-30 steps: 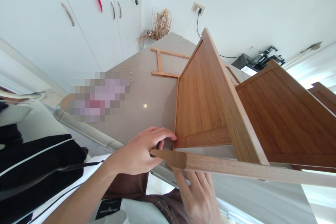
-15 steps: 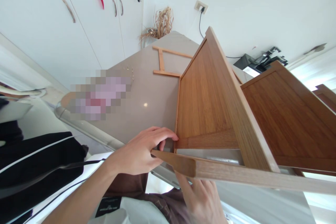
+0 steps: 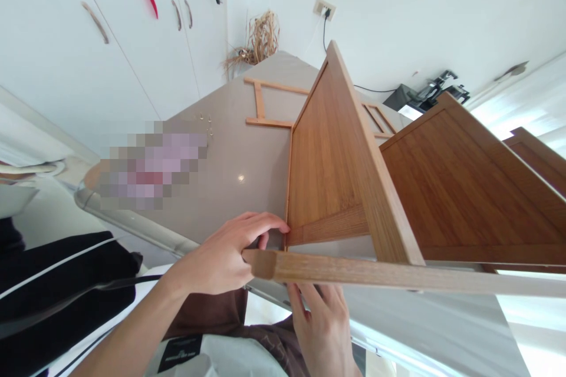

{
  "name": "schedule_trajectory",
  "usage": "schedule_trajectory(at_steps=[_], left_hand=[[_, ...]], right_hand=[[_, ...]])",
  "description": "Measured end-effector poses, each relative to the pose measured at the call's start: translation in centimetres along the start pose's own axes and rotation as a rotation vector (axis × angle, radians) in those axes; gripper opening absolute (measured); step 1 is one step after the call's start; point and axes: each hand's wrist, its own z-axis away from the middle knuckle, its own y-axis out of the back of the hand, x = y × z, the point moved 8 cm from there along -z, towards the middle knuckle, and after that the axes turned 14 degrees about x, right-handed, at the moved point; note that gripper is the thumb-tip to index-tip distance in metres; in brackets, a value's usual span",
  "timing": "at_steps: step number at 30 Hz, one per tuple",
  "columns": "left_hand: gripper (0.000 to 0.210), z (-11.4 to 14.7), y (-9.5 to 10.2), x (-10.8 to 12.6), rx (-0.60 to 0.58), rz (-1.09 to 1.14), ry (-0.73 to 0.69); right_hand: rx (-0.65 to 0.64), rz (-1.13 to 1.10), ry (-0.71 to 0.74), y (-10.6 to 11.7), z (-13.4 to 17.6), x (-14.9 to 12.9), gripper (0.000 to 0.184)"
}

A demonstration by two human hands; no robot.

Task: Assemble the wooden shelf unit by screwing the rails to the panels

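A wooden shelf unit point(image 3: 329, 159) with upright slatted panels stands on the grey table. My left hand point(image 3: 225, 250) grips the near end of its light wooden rail point(image 3: 345, 268), fingers curled over the end and a fingertip touching the panel's lower edge. Below that rail is my right hand point(image 3: 321, 327), its bent fingers reaching up to the underside. The rail hides those fingertips, so anything pinched there cannot be made out. A second wooden panel point(image 3: 469, 188) rises to the right.
On the grey table point(image 3: 247, 194) lie a ladder-like wooden frame point(image 3: 260, 100), several small metal pieces point(image 3: 210, 132) and a blurred-out purple item point(image 3: 172, 156). Dried stalks point(image 3: 263, 38) stand in the corner. Black equipment point(image 3: 428, 94) sits behind the panels. White cupboards point(image 3: 132, 29) line the left.
The shelf unit appears further left in view, and its near rail looks more level. My right hand has shifted slightly left under the rail. The left hand keeps its grip.
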Motion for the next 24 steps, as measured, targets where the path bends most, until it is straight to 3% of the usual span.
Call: schedule_trajectory(at_steps=[3,7,14,19,24], left_hand=[[0.052,0.3,-0.1,0.2,-0.047,0.007,0.030],[0.057,0.5,-0.1,0.0,-0.026,-0.016,0.068],[0.048,0.1,0.1,0.8,-0.022,-0.019,0.028],[0.056,0.0,0.3,0.6,-0.009,-0.008,0.031],[0.041,-0.2,-0.6,-0.5,-0.038,0.027,-0.005]], right_hand=[[-0.005,-0.040,-0.059,-0.3,-0.3,-0.2,0.015],[-0.061,-0.062,-0.020,-0.4,-1.0,-0.9,0.026],[-0.107,-0.075,0.168,0.4,-0.5,-1.0,0.031],[-0.146,-0.024,0.185,0.0,0.1,-0.7,0.032],[-0.161,0.037,0.210,-0.3,-0.1,-1.2,0.035]])
